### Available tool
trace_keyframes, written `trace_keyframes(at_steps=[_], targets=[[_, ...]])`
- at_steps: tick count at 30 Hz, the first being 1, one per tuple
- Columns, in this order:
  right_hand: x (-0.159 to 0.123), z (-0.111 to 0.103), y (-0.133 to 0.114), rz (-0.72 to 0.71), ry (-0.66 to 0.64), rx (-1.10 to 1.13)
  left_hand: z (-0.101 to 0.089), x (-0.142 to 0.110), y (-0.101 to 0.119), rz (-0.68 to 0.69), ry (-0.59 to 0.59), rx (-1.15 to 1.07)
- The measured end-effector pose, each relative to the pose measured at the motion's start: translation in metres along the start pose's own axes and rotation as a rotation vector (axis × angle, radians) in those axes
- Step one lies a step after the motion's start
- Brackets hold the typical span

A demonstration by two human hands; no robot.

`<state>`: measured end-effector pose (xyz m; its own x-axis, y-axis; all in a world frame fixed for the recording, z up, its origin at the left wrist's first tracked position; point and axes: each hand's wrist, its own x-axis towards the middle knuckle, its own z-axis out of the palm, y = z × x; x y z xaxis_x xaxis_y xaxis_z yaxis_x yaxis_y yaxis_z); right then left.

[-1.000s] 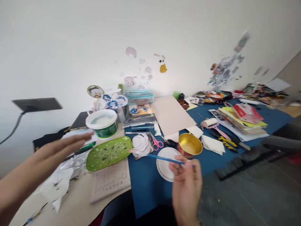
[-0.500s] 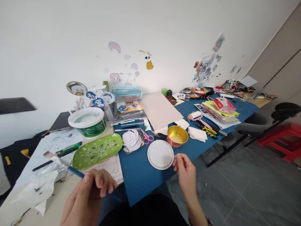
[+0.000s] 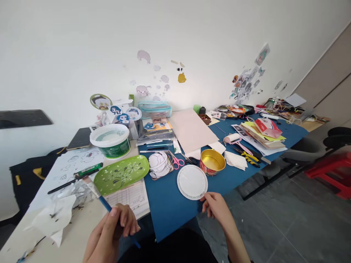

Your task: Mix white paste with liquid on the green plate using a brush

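Note:
My left hand (image 3: 116, 224) is closed around the blue handle of a paintbrush (image 3: 103, 202), its brown bristles pointing up and left. The brush head is over the edge of a green oval tray (image 3: 120, 174) with a flower pattern. My right hand (image 3: 215, 208) hangs at the table's front edge, fingers loosely bent and apart, nothing visible in them. One fingertip is at the lower right rim of a round white lid (image 3: 192, 182); whether it touches is unclear. A gold-lined tin (image 3: 212, 162) stands behind the lid.
Left of the tray are a white and green tub (image 3: 111, 141) and crumpled tissue (image 3: 53, 218). Pink scissors (image 3: 177, 162), paper cutouts (image 3: 159, 163), yellow-handled pliers (image 3: 251, 159), a pink lint roller (image 3: 237, 140) and stacked papers (image 3: 263, 136) lie on the blue mat (image 3: 170, 208).
The view has turned slightly left. My right hand has dropped from the lid's right edge to its lower right rim. My left hand still holds the brush; the lid stays put.

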<state>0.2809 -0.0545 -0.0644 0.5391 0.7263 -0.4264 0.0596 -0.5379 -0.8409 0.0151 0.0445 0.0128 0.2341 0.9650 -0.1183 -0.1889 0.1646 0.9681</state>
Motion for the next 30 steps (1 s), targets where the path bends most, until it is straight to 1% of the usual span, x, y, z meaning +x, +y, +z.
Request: trace_keyframes(at_steps=[3, 4, 6, 9, 14, 17, 19, 22, 24, 28, 30], targets=[[0.003, 0.002, 0.000, -0.007, 0.058, -0.020, -0.012, 0.005, -0.008, -0.010, -0.162, -0.036], [0.003, 0.002, -0.001, -0.009, 0.079, -0.029, -0.015, 0.007, -0.011, -0.016, -0.175, -0.040], [0.004, 0.003, -0.002, -0.012, 0.117, -0.050, -0.019, 0.008, -0.015, -0.032, -0.149, -0.037], [0.003, 0.002, -0.006, -0.020, 0.152, -0.077, -0.021, 0.007, -0.016, -0.051, -0.098, -0.030], [-0.002, -0.002, -0.012, -0.040, 0.173, -0.096, -0.019, 0.003, -0.011, -0.063, -0.101, -0.054], [-0.004, -0.003, -0.016, -0.057, 0.186, -0.096, -0.016, -0.001, -0.006, -0.069, -0.048, -0.054], [-0.004, -0.003, -0.022, -0.071, 0.196, -0.092, -0.014, -0.004, -0.003, -0.076, -0.015, -0.050], [0.001, 0.001, -0.037, -0.096, 0.227, -0.083, -0.013, -0.007, -0.001, -0.080, -0.001, -0.049], [0.010, 0.006, -0.049, -0.105, 0.265, -0.078, -0.015, -0.007, -0.002, -0.073, -0.018, -0.051], [0.034, 0.023, -0.070, -0.098, 0.354, -0.088, -0.023, -0.011, -0.005, -0.059, -0.122, -0.081], [0.047, 0.032, -0.077, -0.086, 0.397, -0.105, -0.027, -0.015, -0.006, -0.059, -0.143, -0.093]])
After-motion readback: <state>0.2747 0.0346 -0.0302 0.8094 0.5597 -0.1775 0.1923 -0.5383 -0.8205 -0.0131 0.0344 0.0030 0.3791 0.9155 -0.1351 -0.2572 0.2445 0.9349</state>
